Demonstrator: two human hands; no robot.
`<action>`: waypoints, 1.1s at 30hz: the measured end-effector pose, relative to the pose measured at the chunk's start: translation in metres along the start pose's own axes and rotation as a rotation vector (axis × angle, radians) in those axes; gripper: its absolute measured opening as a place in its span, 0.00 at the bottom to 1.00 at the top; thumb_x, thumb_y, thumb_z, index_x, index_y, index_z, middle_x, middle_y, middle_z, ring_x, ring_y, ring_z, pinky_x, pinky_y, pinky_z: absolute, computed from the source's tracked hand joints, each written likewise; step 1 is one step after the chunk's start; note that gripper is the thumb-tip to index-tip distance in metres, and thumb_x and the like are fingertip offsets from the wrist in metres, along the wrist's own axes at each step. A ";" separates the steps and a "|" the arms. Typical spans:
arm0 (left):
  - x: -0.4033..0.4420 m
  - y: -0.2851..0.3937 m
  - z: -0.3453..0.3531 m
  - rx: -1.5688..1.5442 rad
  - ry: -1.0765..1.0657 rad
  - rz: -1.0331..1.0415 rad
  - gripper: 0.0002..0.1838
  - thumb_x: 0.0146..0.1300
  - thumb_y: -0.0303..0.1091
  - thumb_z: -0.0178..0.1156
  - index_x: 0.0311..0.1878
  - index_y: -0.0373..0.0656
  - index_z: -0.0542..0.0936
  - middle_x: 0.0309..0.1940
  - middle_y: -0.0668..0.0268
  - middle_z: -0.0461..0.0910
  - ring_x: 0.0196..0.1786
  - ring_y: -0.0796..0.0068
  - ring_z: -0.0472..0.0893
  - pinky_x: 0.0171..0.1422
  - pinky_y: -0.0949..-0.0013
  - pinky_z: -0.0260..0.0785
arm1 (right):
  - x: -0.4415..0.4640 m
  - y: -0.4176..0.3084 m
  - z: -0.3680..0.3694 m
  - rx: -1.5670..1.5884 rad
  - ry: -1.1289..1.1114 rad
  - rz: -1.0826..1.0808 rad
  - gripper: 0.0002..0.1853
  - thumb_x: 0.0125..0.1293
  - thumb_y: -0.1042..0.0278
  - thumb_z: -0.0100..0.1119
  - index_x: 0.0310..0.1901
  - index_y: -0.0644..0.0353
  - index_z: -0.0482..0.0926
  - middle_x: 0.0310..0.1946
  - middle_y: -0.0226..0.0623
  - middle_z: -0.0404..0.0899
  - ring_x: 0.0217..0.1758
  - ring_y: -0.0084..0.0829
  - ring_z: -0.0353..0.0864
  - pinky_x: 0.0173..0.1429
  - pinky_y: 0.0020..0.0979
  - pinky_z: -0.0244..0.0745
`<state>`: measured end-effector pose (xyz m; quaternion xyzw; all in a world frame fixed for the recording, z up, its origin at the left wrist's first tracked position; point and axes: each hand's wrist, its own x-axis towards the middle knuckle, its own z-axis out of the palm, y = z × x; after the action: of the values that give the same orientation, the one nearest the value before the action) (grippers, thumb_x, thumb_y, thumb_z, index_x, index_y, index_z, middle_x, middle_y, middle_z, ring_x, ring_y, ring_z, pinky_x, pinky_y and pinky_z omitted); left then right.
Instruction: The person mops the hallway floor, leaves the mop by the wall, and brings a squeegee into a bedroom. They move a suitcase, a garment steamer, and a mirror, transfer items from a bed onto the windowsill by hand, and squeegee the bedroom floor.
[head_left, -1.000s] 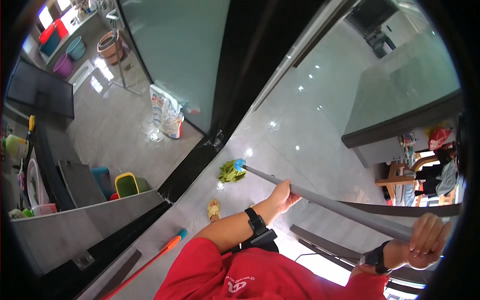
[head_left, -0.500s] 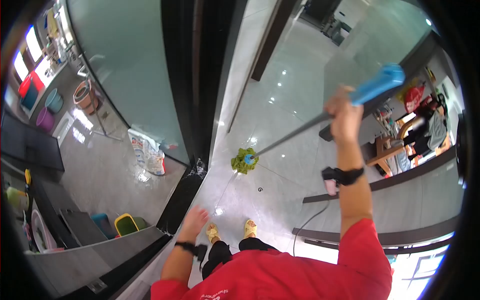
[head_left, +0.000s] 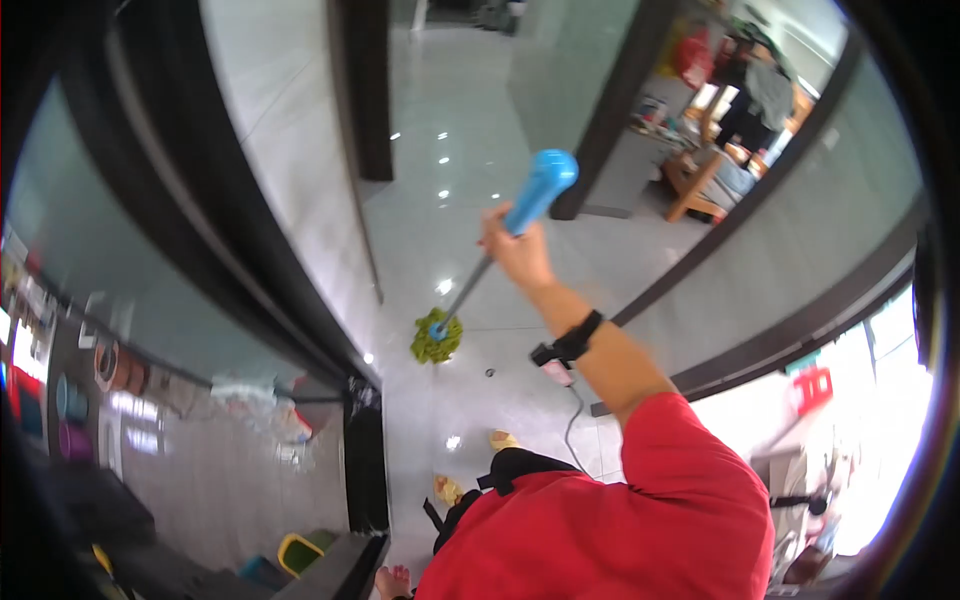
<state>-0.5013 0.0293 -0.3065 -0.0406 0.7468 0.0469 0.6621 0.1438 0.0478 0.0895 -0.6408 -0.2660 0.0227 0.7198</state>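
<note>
My right hand [head_left: 518, 250] is closed around the pole of a mop just below its blue handle grip [head_left: 543, 185]. The mop's green, shaggy head [head_left: 436, 336] rests on the glossy tiled floor [head_left: 500, 300], with the grey pole slanting up from it. Low in the view, beside my red shirt, my left hand [head_left: 394, 580] shows only in part. Its fingers look apart, and no object shows in them. Near the mop head lies a small dark round thing [head_left: 490, 372] on the floor.
A dark door frame [head_left: 365, 450] and a frosted glass panel [head_left: 130, 270] stand at my left. Beyond them are a yellow-rimmed green bin [head_left: 303, 553] and a brown bucket [head_left: 120, 368]. A wooden chair [head_left: 692, 185] shows through the right doorway.
My view has turned to the right. My right hand and the mop handle have swung left toward the middle of the picture, while my left hand has dropped to the bottom edge.
</note>
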 end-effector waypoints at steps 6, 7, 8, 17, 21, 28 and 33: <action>-0.073 0.063 0.157 0.177 -0.356 0.614 0.14 0.64 0.43 0.46 0.49 0.48 0.67 0.35 0.65 0.72 0.38 0.66 0.75 0.42 0.60 0.69 | 0.032 -0.009 0.010 0.031 -0.066 -0.004 0.11 0.61 0.65 0.60 0.28 0.60 0.70 0.17 0.27 0.70 0.21 0.18 0.72 0.27 0.23 0.70; -0.103 0.065 0.177 0.221 -0.294 0.644 0.16 0.65 0.41 0.46 0.54 0.48 0.66 0.37 0.64 0.72 0.40 0.65 0.75 0.42 0.59 0.69 | 0.044 0.006 0.013 -0.054 -0.011 -0.048 0.10 0.60 0.65 0.60 0.29 0.60 0.71 0.19 0.28 0.70 0.22 0.19 0.69 0.28 0.24 0.68; -0.113 0.065 0.187 0.237 -0.306 0.684 0.18 0.64 0.40 0.47 0.57 0.48 0.64 0.37 0.64 0.72 0.40 0.66 0.75 0.43 0.59 0.70 | 0.056 0.020 0.021 -0.127 0.027 -0.090 0.09 0.59 0.66 0.61 0.31 0.60 0.72 0.20 0.29 0.71 0.23 0.19 0.66 0.29 0.25 0.65; -0.122 -0.017 0.158 0.198 -0.019 0.647 0.21 0.61 0.34 0.47 0.58 0.45 0.65 0.36 0.62 0.73 0.34 0.68 0.78 0.35 0.62 0.73 | 0.138 0.042 0.086 -0.093 -0.245 -0.119 0.14 0.58 0.59 0.62 0.33 0.61 0.72 0.21 0.32 0.73 0.25 0.23 0.70 0.32 0.28 0.68; -0.099 -0.094 0.101 0.023 0.161 0.555 0.20 0.60 0.34 0.45 0.56 0.46 0.67 0.33 0.64 0.74 0.30 0.69 0.78 0.30 0.64 0.72 | 0.172 0.061 0.127 -0.194 -0.307 -0.191 0.18 0.58 0.54 0.60 0.35 0.62 0.72 0.25 0.39 0.77 0.29 0.32 0.76 0.36 0.33 0.70; -0.132 -0.220 0.084 -0.220 0.345 0.375 0.16 0.60 0.34 0.43 0.51 0.44 0.68 0.34 0.62 0.74 0.33 0.68 0.77 0.35 0.60 0.72 | 0.180 0.081 0.196 -0.277 -0.550 -0.112 0.21 0.58 0.50 0.59 0.38 0.62 0.71 0.29 0.44 0.77 0.34 0.39 0.77 0.40 0.36 0.70; -0.116 -0.277 0.097 -0.226 0.327 0.318 0.13 0.60 0.36 0.44 0.45 0.42 0.71 0.34 0.60 0.75 0.34 0.63 0.77 0.38 0.57 0.71 | 0.181 0.122 0.228 -0.332 -0.545 -0.156 0.22 0.57 0.50 0.60 0.41 0.61 0.71 0.24 0.37 0.75 0.28 0.31 0.76 0.36 0.32 0.70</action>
<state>-0.3582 -0.2342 -0.2076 -0.0034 0.8309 0.2266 0.5082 0.2431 0.3443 0.0484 -0.6975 -0.4972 0.0943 0.5073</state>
